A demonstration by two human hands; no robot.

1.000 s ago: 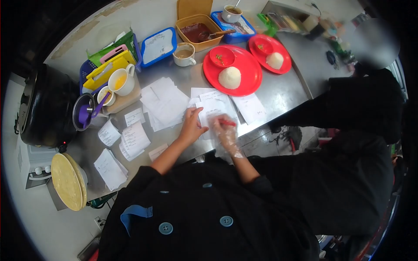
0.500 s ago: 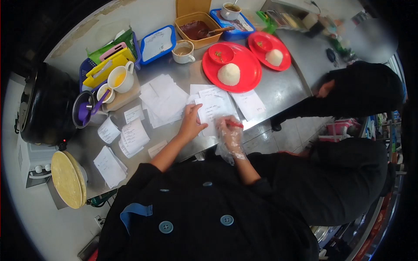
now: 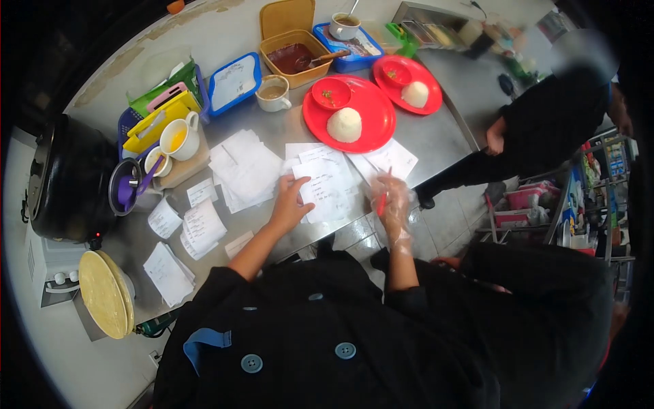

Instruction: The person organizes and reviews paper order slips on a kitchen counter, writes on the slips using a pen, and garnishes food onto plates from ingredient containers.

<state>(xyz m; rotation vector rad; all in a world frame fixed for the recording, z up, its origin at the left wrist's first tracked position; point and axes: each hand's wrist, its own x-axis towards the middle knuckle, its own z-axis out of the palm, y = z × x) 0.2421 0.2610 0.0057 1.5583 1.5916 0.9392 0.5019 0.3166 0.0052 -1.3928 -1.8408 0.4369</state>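
Observation:
My left hand (image 3: 291,203) rests at the left edge of a handwritten paper slip (image 3: 330,191), with thumb and fingers spread apart. Its fingertips touch the paper. In a clear plastic glove, my right hand (image 3: 394,204) is closed around a red pen (image 3: 382,203). That hand is right of the slip, by the counter's front edge. More white papers (image 3: 388,158) lie just beyond it, partly under a large red plate (image 3: 383,123). On this plate are a molded mound of rice (image 3: 345,125) and a small red bowl (image 3: 332,93).
A second red plate (image 3: 426,102) stands behind. Loose papers (image 3: 245,167) cover the middle counter. Along the wall are a cup (image 3: 274,94), a sauce tub (image 3: 293,58) and a blue-rimmed lid (image 3: 235,83). At right stands another person in dark clothing (image 3: 545,129).
My right hand has lifted off the writing slip and moved right with the red pen. My left hand stays at the slip's edge. The other person's arm has shifted, showing a hand.

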